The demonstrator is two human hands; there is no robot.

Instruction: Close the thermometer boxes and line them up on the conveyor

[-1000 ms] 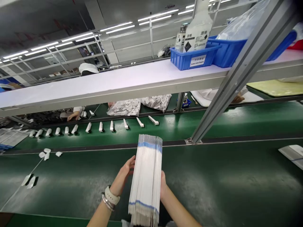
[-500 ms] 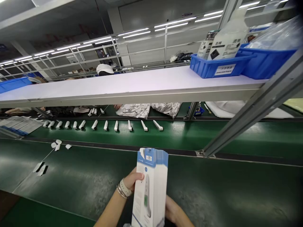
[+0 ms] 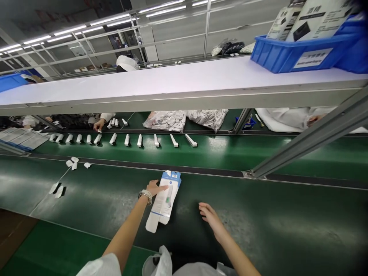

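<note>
A small stack of flat, folded cartons [image 3: 172,197], white with a blue top end and a picture of a slim white device with a green screen, lies on the dark green work surface before me. My left hand [image 3: 155,188] grips its left edge, thumb across the printed face; the other fingers are partly hidden. To the right, my right hand [image 3: 209,216] hovers over the surface, holding nothing, its fingers loosely apart.
Slim white devices [image 3: 140,140] stand in a row on the green belt beyond. Small white pieces [image 3: 74,165] lie at left. A white shelf [image 3: 161,84] with a blue bin [image 3: 287,57] crosses above, held by a slanting metal post [image 3: 301,143]. A co-worker's hand [image 3: 99,124] reaches toward the row.
The cartons have gone from upright between both hands to lying on the surface, farther from me. My right hand has let go and moved right. A co-worker's hand has appeared at the row.
</note>
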